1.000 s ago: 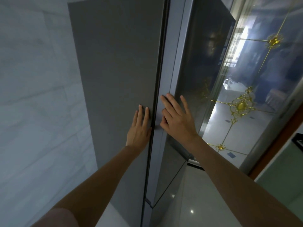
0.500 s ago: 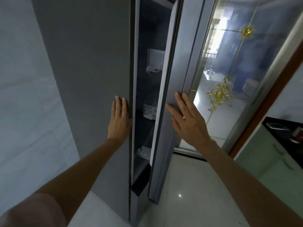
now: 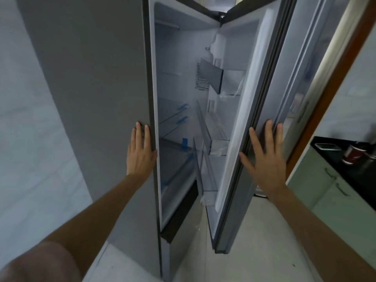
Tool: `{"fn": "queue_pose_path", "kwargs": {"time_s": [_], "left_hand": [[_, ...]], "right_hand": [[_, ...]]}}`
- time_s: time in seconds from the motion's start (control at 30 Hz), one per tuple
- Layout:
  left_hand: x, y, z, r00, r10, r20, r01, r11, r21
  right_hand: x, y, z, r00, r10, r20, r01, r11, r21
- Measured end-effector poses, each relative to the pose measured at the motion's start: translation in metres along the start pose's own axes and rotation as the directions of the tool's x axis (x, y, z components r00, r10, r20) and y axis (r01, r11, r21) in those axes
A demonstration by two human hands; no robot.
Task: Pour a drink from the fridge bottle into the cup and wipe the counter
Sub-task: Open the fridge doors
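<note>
A person's flat left hand (image 3: 140, 153) presses the fridge (image 3: 97, 94) side, while the flat right hand (image 3: 264, 157) rests on the open door (image 3: 240, 123); a cup (image 3: 351, 154) stands upright on the desk (image 3: 333, 157), right of it.

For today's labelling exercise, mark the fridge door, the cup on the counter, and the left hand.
fridge door (image 3: 240, 110), head view, on its pale inner lining.
cup (image 3: 350, 154), head view, on its red side.
left hand (image 3: 140, 153), head view, on the back of the hand.
</note>
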State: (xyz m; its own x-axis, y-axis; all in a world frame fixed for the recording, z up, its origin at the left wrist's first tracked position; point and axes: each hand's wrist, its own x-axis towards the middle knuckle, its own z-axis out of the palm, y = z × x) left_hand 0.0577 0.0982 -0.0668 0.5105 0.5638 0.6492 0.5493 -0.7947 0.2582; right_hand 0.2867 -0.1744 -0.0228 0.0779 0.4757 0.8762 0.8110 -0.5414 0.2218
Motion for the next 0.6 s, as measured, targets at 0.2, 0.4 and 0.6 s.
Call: {"fn": "queue_pose_path", "kwargs": {"time_s": [0.2, 0.4, 0.6], "left_hand": [[-0.008, 0.033, 0.005, 0.999, 0.035, -0.015, -0.034, 0.996, 0.085], [-0.01, 0.096, 0.029, 0.999, 0.054, 0.004, -0.054, 0.997, 0.059], [-0.037, 0.192, 0.074, 0.959, 0.259, 0.116, -0.25, 0.964, -0.087]], "right_hand": [[-0.013, 0.044, -0.003, 0.998, 0.045, 0.045, -0.043, 0.999, -0.03], [-0.024, 0.078, -0.003, 0.985, 0.11, 0.131, -0.108, 0.994, -0.021], [-0.029, 0.114, -0.003, 0.972, 0.132, 0.194, -0.141, 0.99, 0.031]]}}
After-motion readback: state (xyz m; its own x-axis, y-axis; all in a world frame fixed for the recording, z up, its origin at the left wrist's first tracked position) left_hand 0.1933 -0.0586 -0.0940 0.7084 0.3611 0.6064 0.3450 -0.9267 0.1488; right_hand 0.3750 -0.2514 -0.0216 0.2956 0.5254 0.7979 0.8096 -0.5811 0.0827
